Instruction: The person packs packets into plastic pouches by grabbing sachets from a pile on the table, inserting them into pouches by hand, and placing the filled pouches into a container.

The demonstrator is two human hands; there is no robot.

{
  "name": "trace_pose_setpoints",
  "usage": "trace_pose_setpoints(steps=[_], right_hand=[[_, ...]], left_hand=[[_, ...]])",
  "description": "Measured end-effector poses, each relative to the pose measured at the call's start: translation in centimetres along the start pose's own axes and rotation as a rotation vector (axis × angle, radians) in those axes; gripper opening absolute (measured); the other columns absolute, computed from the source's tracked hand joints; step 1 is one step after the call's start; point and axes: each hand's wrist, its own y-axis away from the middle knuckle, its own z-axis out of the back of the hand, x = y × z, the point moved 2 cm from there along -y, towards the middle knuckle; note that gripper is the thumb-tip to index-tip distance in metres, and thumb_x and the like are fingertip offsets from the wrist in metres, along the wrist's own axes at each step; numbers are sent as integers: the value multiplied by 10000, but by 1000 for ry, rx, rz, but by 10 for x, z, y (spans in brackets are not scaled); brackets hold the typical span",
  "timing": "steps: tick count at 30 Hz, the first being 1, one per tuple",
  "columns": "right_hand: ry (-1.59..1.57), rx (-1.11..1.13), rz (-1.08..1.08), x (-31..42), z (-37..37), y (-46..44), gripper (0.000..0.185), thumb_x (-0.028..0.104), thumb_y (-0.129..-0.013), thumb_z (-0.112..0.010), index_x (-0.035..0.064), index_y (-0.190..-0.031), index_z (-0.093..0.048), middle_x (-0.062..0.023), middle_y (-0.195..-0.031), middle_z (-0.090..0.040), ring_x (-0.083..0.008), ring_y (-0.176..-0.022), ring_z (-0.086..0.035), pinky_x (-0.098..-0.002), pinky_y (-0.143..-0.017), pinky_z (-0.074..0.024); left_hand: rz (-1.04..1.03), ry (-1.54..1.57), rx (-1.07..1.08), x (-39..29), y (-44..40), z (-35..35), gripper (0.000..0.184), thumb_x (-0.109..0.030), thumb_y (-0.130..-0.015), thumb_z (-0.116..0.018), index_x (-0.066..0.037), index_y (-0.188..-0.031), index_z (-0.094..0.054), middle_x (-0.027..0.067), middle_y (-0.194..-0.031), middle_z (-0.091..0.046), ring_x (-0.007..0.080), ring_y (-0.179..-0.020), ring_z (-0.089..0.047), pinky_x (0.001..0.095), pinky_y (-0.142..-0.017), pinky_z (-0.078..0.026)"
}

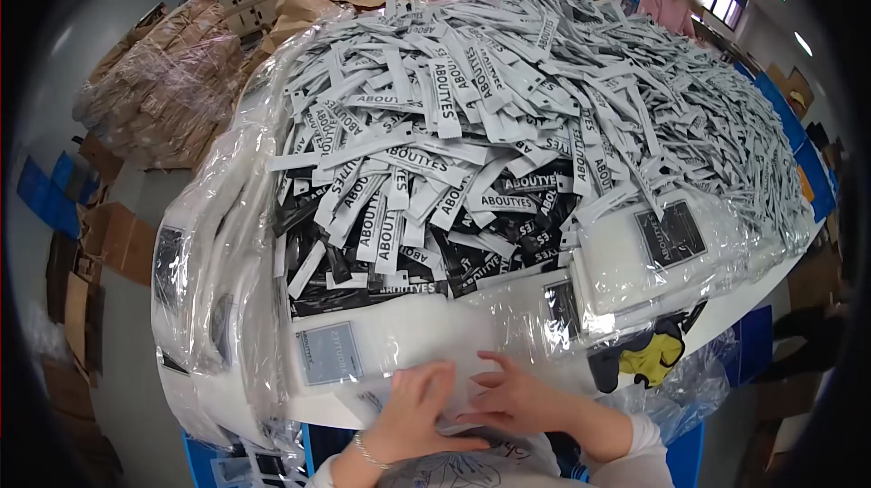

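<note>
At the table's front edge, my left hand (413, 411) is beside a translucent white plastic bag (399, 338) with a grey printed label. Its thumb is spread away from its curved fingers. Just to its right, my right hand (522, 402) has its fingers bent and apart, close to the bag's lower right part. I see nothing gripped in either hand, though thin clear film between them would be hard to make out. Behind the bag lies a heap of white stick packets (445, 93) printed ABOUTYES, with black stick packets (490, 261) among them at the front.
More labelled bags (626, 252) lie at right, and a stack of clear bags (218, 288) lines the left. A yellow and dark grey glove (651, 361) is near the right front edge. Wrapped cartons (163, 80) stand at left. A person in pink (667, 3) is at the back right.
</note>
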Motion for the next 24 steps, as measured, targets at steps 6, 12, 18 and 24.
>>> trace_pose_setpoints(steps=[6,12,18,24], right_hand=[[-34,150,-35,1,7,-14,208,179,-786,-607,117,-984,-593,-74,-943,-601,-224,-950,-547,-442,-923,-353],[-232,-381,-257,0,13,-9,271,115,-721,-673,24,-958,-578,-85,-909,-587,-261,-887,-544,-336,-748,-435],[-461,-354,-289,11,-1,1,146,55,-741,-647,11,-877,-616,-98,-868,-600,-209,-769,-577,-305,-626,-450],[-350,-292,-150,-3,-12,-8,160,90,-759,-638,30,-906,-621,-91,-885,-613,-219,-804,-590,-317,-665,-450]], left_hand=[[446,312,232,22,0,6,824,-337,-602,-772,6,-1243,-384,158,-848,-629,277,-673,-628,283,-605,-489],[575,732,-113,20,11,-4,349,-74,-684,-720,18,-995,-590,79,-836,-644,101,-716,-596,247,-637,-485],[561,874,-236,14,20,-8,253,-21,-740,-648,38,-980,-597,62,-834,-636,94,-727,-561,226,-647,-451],[518,838,-244,26,50,-4,341,-82,-718,-685,36,-1019,-577,94,-856,-635,107,-715,-554,235,-631,-442]])
